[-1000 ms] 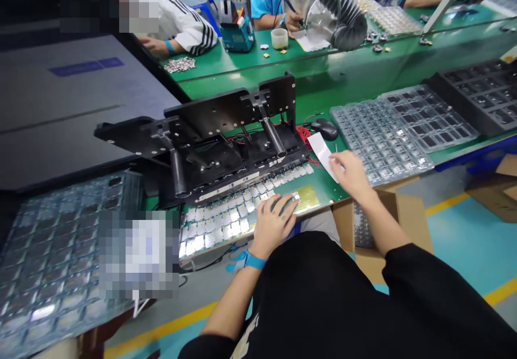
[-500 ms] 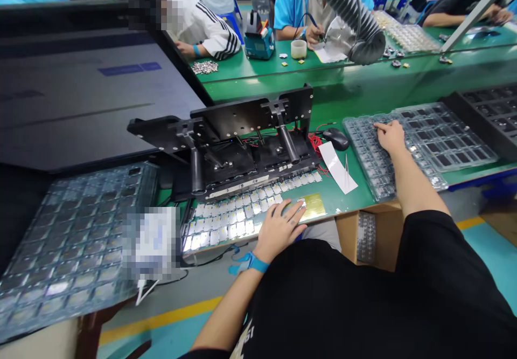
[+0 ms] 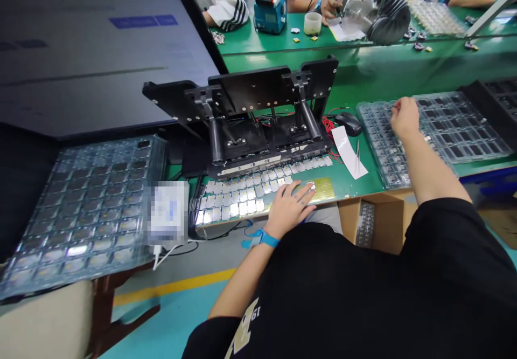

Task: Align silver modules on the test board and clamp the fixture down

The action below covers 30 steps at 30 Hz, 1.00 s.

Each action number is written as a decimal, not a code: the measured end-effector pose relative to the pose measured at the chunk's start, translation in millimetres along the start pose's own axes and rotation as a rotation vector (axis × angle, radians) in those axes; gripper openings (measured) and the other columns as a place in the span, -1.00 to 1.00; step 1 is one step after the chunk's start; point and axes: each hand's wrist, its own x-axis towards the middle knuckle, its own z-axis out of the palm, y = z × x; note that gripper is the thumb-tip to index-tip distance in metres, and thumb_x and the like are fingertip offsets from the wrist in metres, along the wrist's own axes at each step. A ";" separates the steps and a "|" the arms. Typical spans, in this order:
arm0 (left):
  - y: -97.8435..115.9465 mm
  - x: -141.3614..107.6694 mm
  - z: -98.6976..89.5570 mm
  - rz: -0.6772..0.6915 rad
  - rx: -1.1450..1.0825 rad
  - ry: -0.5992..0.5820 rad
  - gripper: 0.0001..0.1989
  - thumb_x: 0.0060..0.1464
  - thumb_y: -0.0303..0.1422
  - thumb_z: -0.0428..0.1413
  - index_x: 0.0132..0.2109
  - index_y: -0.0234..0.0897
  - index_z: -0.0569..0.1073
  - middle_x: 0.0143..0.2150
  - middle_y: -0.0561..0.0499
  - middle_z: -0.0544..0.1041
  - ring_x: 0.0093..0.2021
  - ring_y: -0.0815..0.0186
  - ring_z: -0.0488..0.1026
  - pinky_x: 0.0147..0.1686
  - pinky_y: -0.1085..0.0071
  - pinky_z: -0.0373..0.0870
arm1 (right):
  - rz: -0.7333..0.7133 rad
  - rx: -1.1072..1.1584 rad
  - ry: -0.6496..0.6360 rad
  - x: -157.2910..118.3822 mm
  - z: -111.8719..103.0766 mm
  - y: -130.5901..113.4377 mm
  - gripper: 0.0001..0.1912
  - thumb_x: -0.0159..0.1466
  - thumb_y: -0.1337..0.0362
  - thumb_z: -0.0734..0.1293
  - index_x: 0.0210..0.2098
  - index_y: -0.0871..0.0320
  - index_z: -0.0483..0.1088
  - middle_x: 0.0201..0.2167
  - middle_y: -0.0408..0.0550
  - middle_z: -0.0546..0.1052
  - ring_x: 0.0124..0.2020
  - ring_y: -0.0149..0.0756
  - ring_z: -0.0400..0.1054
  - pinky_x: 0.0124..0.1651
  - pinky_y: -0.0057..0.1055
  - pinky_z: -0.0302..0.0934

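Note:
My left hand (image 3: 287, 211) lies palm down at the table's front edge, fingers spread. Its fingertips touch or hover beside a small white piece at the left end of a yellow-gold plate (image 3: 326, 188). To its left, rows of small white square modules (image 3: 242, 197) lie on the green table. Over on the right, my right hand (image 3: 406, 117) is above the far part of a clear plastic tray (image 3: 382, 149) of small parts, its fingers curled together. Whatever may be between those fingertips is hidden. A black test fixture (image 3: 250, 87) with two lever handles stands raised behind the modules.
A white strip (image 3: 348, 151) with tweezers (image 3: 357, 154) and a black mouse (image 3: 349, 124) lie between the fixture and the trays. Another clear tray (image 3: 460, 124) sits further right. A stack of trays (image 3: 97, 202) and a monitor (image 3: 100, 52) are at left. Co-workers sit opposite.
The view has shifted, so the table appears further up and right. My right hand's fingers, earlier reaching onto the tray with one stretched out, are now drawn together. My left hand stays in place.

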 end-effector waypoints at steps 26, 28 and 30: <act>-1.9 -2.9 -0.1 -0.028 -0.026 0.019 -0.62 0.32 -0.17 0.04 0.22 -0.08 0.44 0.24 -0.06 0.48 0.25 0.05 0.31 0.14 0.07 0.25 | -0.312 0.536 -0.258 -226.1 22.0 -137.1 -0.66 0.39 0.10 0.23 0.09 0.04 0.41 -0.08 0.04 0.46 -0.05 -0.13 0.38 0.07 -0.14 0.29; -2.5 -3.4 -0.5 -0.009 -0.010 0.018 -0.60 0.32 -0.16 0.05 0.24 -0.08 0.42 0.26 -0.06 0.46 0.25 0.04 0.31 0.14 0.07 0.25 | -0.339 0.480 -0.142 -184.2 14.2 -112.2 -0.71 0.39 0.13 0.21 -0.02 0.04 0.48 -0.10 0.07 0.47 -0.01 -0.09 0.36 0.14 -0.10 0.26; -2.5 -3.4 -1.3 0.019 0.019 0.001 -0.56 0.30 -0.13 0.06 0.27 -0.07 0.39 0.30 -0.05 0.43 0.26 0.03 0.31 0.14 0.07 0.24 | -0.311 0.361 -0.008 -128.9 9.3 -77.3 -0.69 0.40 0.18 0.16 -0.08 0.07 0.51 -0.12 0.10 0.47 0.02 -0.06 0.34 0.16 -0.07 0.24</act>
